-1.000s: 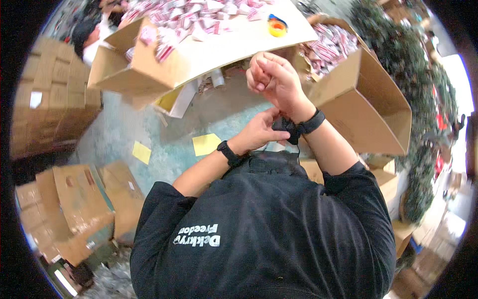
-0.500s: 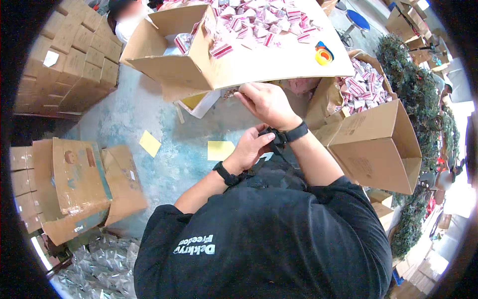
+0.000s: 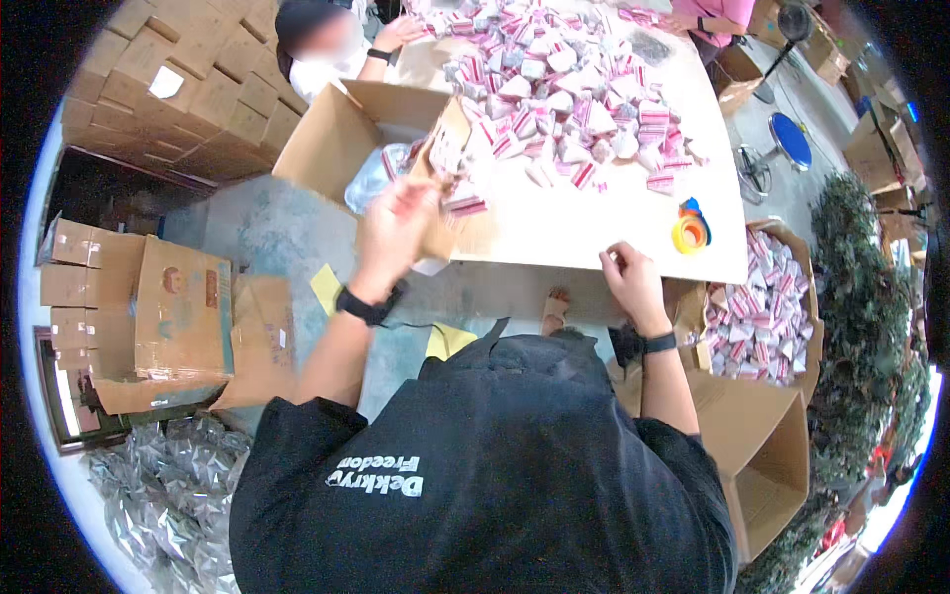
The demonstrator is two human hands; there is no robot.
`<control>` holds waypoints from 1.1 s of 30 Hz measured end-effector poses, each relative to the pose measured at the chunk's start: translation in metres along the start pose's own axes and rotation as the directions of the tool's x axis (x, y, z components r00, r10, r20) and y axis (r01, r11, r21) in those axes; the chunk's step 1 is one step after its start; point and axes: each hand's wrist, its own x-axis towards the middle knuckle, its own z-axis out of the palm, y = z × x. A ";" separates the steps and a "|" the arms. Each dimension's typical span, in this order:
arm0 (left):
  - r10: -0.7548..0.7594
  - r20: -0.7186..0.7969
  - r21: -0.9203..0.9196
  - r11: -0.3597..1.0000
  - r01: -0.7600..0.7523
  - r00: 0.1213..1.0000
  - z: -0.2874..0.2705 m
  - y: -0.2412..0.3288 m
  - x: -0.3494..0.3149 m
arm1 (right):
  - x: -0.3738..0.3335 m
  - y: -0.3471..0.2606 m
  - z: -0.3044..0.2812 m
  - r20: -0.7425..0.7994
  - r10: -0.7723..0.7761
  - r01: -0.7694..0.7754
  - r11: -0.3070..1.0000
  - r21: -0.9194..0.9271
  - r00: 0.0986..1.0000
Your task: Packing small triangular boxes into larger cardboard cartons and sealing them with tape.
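Note:
My left hand (image 3: 396, 230) is at the right side of an open cardboard box (image 3: 327, 148) on the table's left end. Motion smears its fingers, and they overlap the box's flap (image 3: 450, 139); whether they grip it is unclear. Inside the box shows a pale blue plastic bag (image 3: 379, 176). At the table's near edge is my right hand (image 3: 636, 285), its fingers loosely curled in with nothing seen in them. A large heap of small pink-and-white striped packets (image 3: 564, 99) covers the far part of the pale table (image 3: 584, 223).
Orange and blue tape rolls (image 3: 691, 234) lie near the table's right corner. A carton of striped packets (image 3: 757, 312) stands at right. Co-workers are at the far side, one with a hand (image 3: 396, 35) on the table. Stacked cartons (image 3: 198, 89) rise at left; a blue stool (image 3: 790, 139) stands far right.
My hands, earlier close together before my chest, have parted: the left moved forward to the box, the right to the table edge. The view has shifted, showing more of the table.

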 end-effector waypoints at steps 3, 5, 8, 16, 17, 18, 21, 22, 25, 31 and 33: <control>0.114 -0.125 0.346 0.936 -0.064 0.986 -0.020 -0.031 0.075 | 0.008 0.051 -0.016 0.112 0.127 -0.118 0.989 -0.088 0.985; 0.083 -0.185 0.730 0.679 0.081 0.979 -0.021 -0.068 0.099 | 0.012 0.081 -0.020 0.176 0.149 -0.133 0.986 -0.098 0.973; -0.311 -0.049 0.751 0.615 0.240 0.949 0.003 -0.070 0.118 | 0.018 0.105 -0.024 0.279 0.205 -0.167 0.974 -0.155 0.938; -0.104 -0.201 0.644 0.735 0.212 0.974 -0.013 -0.030 0.116 | 0.028 0.099 -0.024 0.232 0.275 -0.259 0.961 -0.099 0.933; -0.098 -0.203 0.642 0.739 0.207 0.974 -0.020 -0.030 0.119 | 0.027 0.097 -0.023 0.240 0.271 -0.258 0.962 -0.086 0.932; -0.060 -0.226 0.576 0.797 0.183 0.972 -0.027 -0.031 0.123 | 0.026 0.095 -0.022 0.248 0.265 -0.255 0.964 -0.073 0.932; 0.045 -0.233 0.508 0.857 0.082 0.971 -0.022 0.000 0.129 | 0.026 0.093 -0.016 0.284 0.203 -0.187 0.979 -0.083 0.937; 0.110 -0.216 0.522 0.853 0.019 0.970 -0.016 0.020 0.129 | 0.031 0.084 -0.019 0.319 0.228 -0.220 0.974 -0.063 0.920; 0.264 -0.061 0.565 0.804 -0.184 0.963 -0.003 0.058 0.120 | 0.048 0.045 -0.030 0.288 0.174 -0.184 0.983 0.008 0.942; 0.362 0.179 0.424 0.811 -0.404 0.915 -0.009 0.081 0.116 | 0.088 -0.070 -0.060 -0.099 -0.206 0.226 0.934 0.278 0.973; 0.411 0.211 0.400 0.791 -0.462 0.887 -0.007 0.080 0.115 | 0.092 -0.102 -0.065 -0.199 -0.301 0.346 0.902 0.257 0.933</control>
